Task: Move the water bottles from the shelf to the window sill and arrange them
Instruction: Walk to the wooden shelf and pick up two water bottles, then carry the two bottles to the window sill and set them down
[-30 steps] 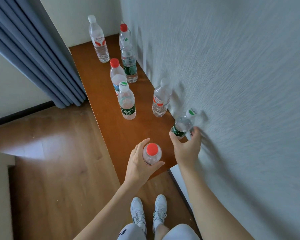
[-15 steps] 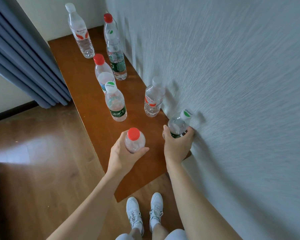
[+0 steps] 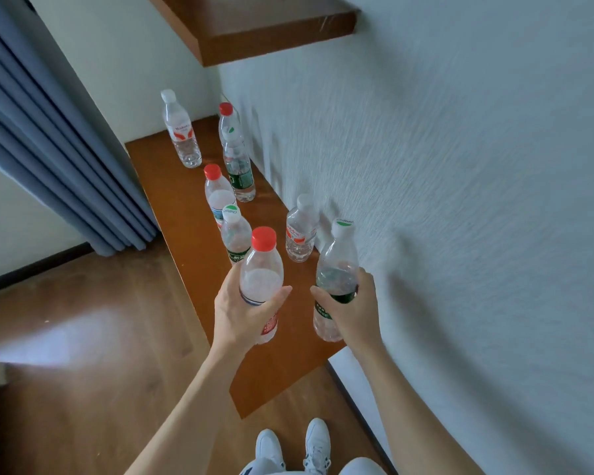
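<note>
1. A wood floor [image 3: 83, 320] meets a textured wall [image 3: 460, 166]. A low wooden shelf [image 3: 196, 262] runs along the wall, starting just past the person's shoes [image 3: 292, 447].
2. The left hand [image 3: 240, 313] wraps round the red-capped bottle [image 3: 261, 269], and the right hand [image 3: 354, 310] curls round the green-labelled bottle [image 3: 336, 258]. Both are held mid-body and upright, probably for a steady two-at-once carry. I cannot tell whether their bases are clear of the shelf.
3. Beyond them, six other bottles [image 3: 300, 231] stand scattered on the shelf, probably awaiting later trips.
4. No window sill shows; it may lie behind the blue curtain [image 3: 48, 132]. The upper shelf [image 3: 271, 32] is cut off at the top.
</note>
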{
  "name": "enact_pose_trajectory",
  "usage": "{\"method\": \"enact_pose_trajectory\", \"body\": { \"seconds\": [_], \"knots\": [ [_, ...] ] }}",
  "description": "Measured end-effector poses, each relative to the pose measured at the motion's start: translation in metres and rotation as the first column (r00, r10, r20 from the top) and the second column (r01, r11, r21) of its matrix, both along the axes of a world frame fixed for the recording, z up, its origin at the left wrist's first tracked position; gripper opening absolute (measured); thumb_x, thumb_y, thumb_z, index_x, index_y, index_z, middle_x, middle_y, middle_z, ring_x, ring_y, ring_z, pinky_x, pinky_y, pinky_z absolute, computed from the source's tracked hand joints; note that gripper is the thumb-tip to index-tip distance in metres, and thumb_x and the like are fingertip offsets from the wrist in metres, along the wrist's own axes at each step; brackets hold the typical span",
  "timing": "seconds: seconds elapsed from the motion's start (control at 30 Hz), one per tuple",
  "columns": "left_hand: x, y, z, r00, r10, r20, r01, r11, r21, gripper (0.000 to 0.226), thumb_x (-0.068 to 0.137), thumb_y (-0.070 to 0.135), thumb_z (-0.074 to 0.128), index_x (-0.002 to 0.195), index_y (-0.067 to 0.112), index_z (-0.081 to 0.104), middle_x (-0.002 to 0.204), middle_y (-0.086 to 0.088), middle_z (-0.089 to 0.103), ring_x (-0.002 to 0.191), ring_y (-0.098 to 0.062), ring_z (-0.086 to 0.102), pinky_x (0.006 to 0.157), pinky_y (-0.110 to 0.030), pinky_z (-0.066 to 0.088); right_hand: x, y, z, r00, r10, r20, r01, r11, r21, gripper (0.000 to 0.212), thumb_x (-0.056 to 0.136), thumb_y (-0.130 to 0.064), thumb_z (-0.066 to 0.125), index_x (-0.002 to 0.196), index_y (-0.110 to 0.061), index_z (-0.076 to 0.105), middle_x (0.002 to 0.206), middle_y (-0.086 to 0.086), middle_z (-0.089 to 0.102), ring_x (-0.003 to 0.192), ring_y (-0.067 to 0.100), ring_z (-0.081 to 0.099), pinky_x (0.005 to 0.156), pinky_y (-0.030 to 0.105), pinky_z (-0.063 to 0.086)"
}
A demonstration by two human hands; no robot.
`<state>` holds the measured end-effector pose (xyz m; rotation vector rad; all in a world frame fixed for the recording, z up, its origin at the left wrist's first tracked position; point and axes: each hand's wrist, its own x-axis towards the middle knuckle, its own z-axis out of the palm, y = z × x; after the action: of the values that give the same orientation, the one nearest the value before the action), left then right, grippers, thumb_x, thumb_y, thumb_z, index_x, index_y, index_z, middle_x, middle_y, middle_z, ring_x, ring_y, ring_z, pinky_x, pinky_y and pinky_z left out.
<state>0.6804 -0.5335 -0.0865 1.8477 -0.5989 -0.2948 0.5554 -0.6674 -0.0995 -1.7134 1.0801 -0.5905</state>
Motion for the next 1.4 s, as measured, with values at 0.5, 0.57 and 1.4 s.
{"method": "enact_pose_trajectory", "body": {
  "seconds": [0.5, 0.57, 1.4],
  "knots": [
    [-0.035, 0.048, 0.046, 0.995, 0.101, -0.011, -0.101, 0.988, -0.119, 0.066, 0.064, 0.055, 0.077, 0.123, 0.039, 0.05, 0.11, 0.012, 0.064, 0.104, -0.007, 0.062, 0.077, -0.011, 0.051, -0.01, 0.039, 0.049, 0.946, 0.281, 0.162, -0.269, 0.959, -0.092, 0.074, 0.071, -0.05, 0.083, 0.134, -0.027, 0.049, 0.119, -0.018, 0.062, 0.11, -0.004, 0.059, 0.091, 0.01, 0.051],
    [-0.037, 0.063, 0.051, 0.99, 0.142, 0.005, -0.14, 0.982, -0.125, 0.061, 0.064, 0.054, 0.077, 0.118, 0.046, 0.05, 0.107, 0.016, 0.064, 0.102, -0.005, 0.063, 0.072, -0.008, 0.05, -0.003, 0.047, 0.053, 0.928, 0.329, 0.175, -0.321, 0.944, -0.073, 0.075, 0.066, -0.057, 0.079, 0.129, -0.033, 0.048, 0.112, -0.028, 0.058, 0.103, -0.013, 0.057, 0.086, 0.002, 0.046],
    [-0.086, 0.299, 0.042, 0.519, 0.847, -0.114, -0.855, 0.518, -0.037, 0.053, 0.055, 0.067, 0.079, 0.1, 0.053, 0.054, 0.092, 0.015, 0.068, 0.089, -0.007, 0.068, 0.078, -0.031, 0.057, 0.096, 0.254, 0.037, 0.278, 0.927, 0.253, -0.955, 0.295, -0.033, 0.062, 0.064, -0.064, 0.08, 0.113, -0.04, 0.051, 0.102, -0.014, 0.066, 0.098, 0.007, 0.067, 0.078, 0.022, 0.058]
  ]
}}
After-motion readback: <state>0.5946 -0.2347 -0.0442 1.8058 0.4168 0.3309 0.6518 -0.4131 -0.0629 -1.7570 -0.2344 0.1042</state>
